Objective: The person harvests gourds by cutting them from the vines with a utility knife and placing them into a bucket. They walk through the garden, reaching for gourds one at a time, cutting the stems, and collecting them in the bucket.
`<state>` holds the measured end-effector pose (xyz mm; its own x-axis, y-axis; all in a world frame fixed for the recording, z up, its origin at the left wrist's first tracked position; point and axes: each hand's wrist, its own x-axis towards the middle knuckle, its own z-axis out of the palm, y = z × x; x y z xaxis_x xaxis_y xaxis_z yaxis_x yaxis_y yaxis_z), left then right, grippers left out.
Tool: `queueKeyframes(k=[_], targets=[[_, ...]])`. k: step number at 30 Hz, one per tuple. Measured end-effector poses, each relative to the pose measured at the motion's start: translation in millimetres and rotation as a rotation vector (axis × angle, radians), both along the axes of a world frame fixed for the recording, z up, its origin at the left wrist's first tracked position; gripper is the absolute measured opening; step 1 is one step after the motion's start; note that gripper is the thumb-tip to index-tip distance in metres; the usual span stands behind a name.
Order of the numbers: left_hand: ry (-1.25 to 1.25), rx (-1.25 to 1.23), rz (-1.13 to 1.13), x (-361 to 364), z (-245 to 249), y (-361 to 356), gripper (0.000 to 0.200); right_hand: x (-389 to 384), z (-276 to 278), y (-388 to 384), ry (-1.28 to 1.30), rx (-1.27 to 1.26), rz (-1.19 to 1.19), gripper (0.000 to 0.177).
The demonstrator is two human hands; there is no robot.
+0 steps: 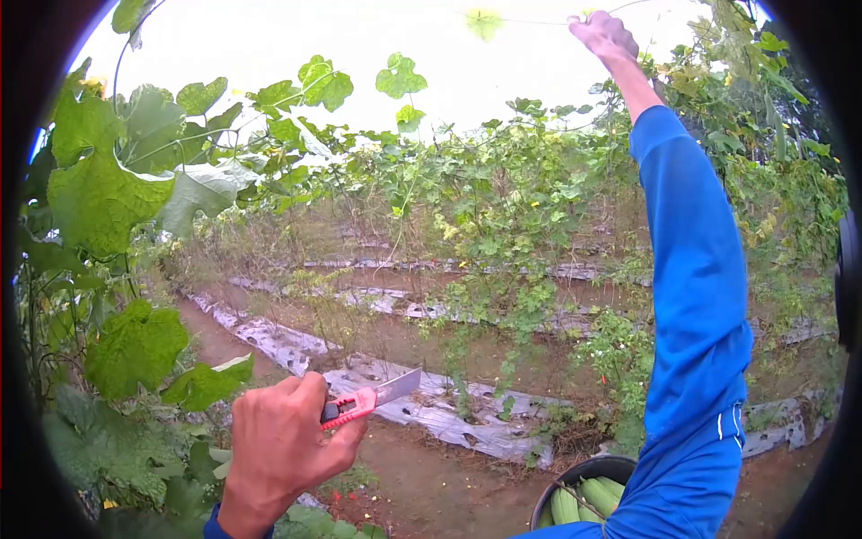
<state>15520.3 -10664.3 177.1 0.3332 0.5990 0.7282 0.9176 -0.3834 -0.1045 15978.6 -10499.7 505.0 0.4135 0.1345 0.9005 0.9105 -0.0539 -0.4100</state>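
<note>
My left hand [292,440], low and left of centre, is closed round a red utility knife [352,409] with its blade out, pointing right and slightly up. My right hand [608,38] is raised high at the top right, its fingers pinched on a thin vine stem [539,22]. A small yellow-green leaf [485,23] hangs on that stem to the left of the hand. The blue sleeve [696,269] runs down the right side of the view.
A dark bucket [588,465] with several long green gourds [566,506] stands at the bottom, partly behind the sleeve. Large leaves [135,350] crowd the left side. Plastic-covered rows [431,409] cross the brown soil, with climbing vines [503,189] behind.
</note>
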Motion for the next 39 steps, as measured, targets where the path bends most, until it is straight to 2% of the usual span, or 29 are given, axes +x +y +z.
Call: queueKeyframes(k=[3, 4, 6, 8, 11, 17, 24, 26, 27, 29, 34, 39], targets=[[-0.004, 0.011, 0.004, -1.4, 0.4, 4.6, 0.042, -8.0, 3.9, 26.6, -0.089, 0.034, -0.099, 0.042], [-0.008, 0.024, -0.007, -3.6, -1.4, 8.1, 0.043, -14.0, 5.5, 28.1, -0.076, -0.026, -0.028, 0.036], [-0.008, 0.034, -0.021, -8.0, -4.8, 16.4, 0.043, -23.1, -0.4, 34.8, -0.058, -0.090, 0.039, 0.034], [-0.025, 0.013, 0.001, -15.6, -8.0, 24.0, 0.043, -33.5, -14.6, 43.7, -0.233, 0.277, -0.083, 0.035], [-0.063, 0.015, -0.010, -29.9, -10.5, 36.2, 0.043, -48.8, -15.4, 35.8, -0.234, 0.297, -0.093, 0.037], [-0.103, 0.043, -0.054, -58.7, -19.8, 66.0, 0.039, -67.7, -16.1, 31.4, -0.283, 0.140, -0.169, 0.036], [-0.096, -0.028, -0.001, -81.7, -24.3, 75.9, 0.032, -67.8, 2.1, 54.1, -0.365, 0.176, -0.153, 0.037], [-0.092, -0.015, -0.008, -86.1, -24.6, 79.3, 0.032, -65.7, 11.6, 55.7, -0.283, 0.116, -0.005, 0.038], [-0.087, -0.010, -0.010, -87.6, -23.9, 81.1, 0.032, -63.9, 14.8, 56.8, -0.285, 0.121, -0.005, 0.038], [-0.112, 0.002, -0.018, -89.0, -25.7, 85.2, 0.032, -52.0, 19.3, 72.1, -0.435, 0.116, 0.083, 0.043], [-0.142, 0.028, -0.018, -92.6, -34.6, 88.8, 0.031, -58.8, 21.4, 67.9, -0.451, 0.086, 0.056, 0.049], [-0.063, 0.041, -0.034, -96.2, -48.9, 95.2, 0.032, -65.6, 4.4, 57.5, -0.433, 0.036, -0.036, 0.058]])
